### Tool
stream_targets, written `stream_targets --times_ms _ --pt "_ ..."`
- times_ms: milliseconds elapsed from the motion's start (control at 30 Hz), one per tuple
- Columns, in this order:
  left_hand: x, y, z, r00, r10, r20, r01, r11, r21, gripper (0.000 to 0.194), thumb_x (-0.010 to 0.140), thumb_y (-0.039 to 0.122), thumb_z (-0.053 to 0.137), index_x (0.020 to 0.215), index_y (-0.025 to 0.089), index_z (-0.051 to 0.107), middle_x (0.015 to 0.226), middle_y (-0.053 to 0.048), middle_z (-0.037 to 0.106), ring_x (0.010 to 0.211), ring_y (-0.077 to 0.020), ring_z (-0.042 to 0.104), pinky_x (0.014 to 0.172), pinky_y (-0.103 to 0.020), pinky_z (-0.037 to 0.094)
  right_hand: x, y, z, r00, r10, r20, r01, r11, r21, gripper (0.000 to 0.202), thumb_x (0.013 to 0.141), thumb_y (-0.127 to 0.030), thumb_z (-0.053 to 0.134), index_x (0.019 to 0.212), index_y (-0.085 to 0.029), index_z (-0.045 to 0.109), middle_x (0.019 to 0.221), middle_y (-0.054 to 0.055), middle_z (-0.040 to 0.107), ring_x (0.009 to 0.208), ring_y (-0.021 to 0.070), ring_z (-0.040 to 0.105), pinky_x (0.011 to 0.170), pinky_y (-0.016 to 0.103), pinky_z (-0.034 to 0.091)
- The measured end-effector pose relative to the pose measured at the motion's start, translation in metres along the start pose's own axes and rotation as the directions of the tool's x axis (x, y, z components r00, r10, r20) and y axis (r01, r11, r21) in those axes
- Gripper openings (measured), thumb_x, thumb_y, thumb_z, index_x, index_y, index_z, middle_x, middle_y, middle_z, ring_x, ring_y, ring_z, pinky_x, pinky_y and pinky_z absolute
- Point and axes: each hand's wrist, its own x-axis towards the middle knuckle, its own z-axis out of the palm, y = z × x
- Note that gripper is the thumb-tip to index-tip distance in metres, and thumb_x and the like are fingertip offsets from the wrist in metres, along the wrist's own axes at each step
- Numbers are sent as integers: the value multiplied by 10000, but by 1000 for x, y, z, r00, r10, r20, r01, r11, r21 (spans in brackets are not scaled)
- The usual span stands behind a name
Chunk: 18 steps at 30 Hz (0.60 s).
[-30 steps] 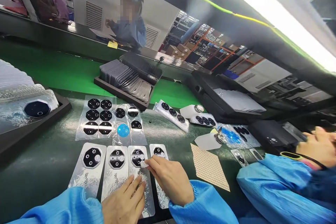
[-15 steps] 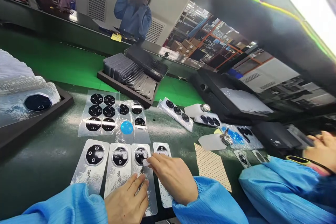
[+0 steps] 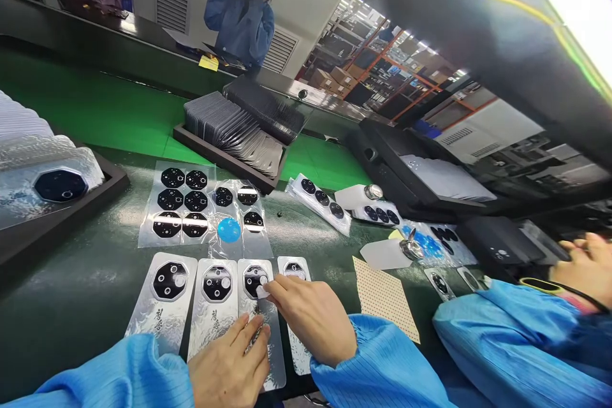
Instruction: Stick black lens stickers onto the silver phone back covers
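Several silver plates with black octagonal inserts lie in a row at the near edge. My left hand [image 3: 232, 360] rests with fingers spread on the third plate [image 3: 273, 357]. A small white cloth [image 3: 261, 292] is pinched in the fingertips of my right hand [image 3: 313, 315], against the lower right of that plate's black insert [image 3: 252, 279]. My right hand partly covers the fourth plate [image 3: 299, 354]. To the left lie the second plate [image 3: 210, 325] and the first plate [image 3: 162, 312], uncovered apart from their lower ends.
Sheets of black octagonal stickers [image 3: 179, 204] lie behind the plates. A dark tray [image 3: 229, 156] of stacked plates stands farther back. Right are a white bottle [image 3: 385, 255], a dotted sheet [image 3: 385, 296] and another person's hand [image 3: 586, 268]. A plate tray [image 3: 112, 182] stands left.
The view has shifted slightly. My left hand stays spread on the third plate, and my right hand keeps its pinch on the white cloth at the insert with hardly any movement.
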Motion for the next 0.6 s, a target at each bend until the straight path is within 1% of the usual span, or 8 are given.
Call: stream_targets --times_ms 167,267,367,500,600 --pt "-1 0 0 1000 8 10 -8 1000 -3 192 936 229 487 950 121 645 1147 -91 678 1124 -250 600 1037 -392 352 0 1 1 1000 11 -9 -11 999 32 159 860 -66 587 790 -206 556 737 -30 656 627 138 632 482 305 222" --pt "-1 1 0 1000 9 20 -9 1000 -4 190 937 231 486 961 121 640 1153 -85 674 1135 -252 594 1046 -394 341 -1 1 2 1000 8 -22 -7 999 41 150 847 -74 612 787 -202 562 730 -27 654 625 145 629 482 303 198" --pt "-2 1 0 1000 5 15 -5 1000 -4 181 936 219 487 960 120 636 1150 -77 674 1133 -252 593 1064 -402 322 -1 1 3 1000 25 -10 -24 999 40 137 847 -74 616 814 -200 573 744 -24 660 636 150 630 481 301 181" --pt "-2 1 2 1000 13 9 -13 1000 -13 158 924 202 503 951 114 631 1150 -86 672 1142 -261 589 1075 -415 309 -3 1 3 999 39 9 -40 998 52 134 851 -70 613 822 -196 578 742 -24 663 637 144 630 481 295 185" --pt "-2 1 3 1000 11 6 -10 1000 -18 160 922 202 507 965 108 629 1159 -96 668 1155 -262 581 1071 -412 316 -3 1 2 999 35 2 -35 998 54 127 856 -81 609 815 -197 579 740 -23 658 632 140 625 477 299 192"
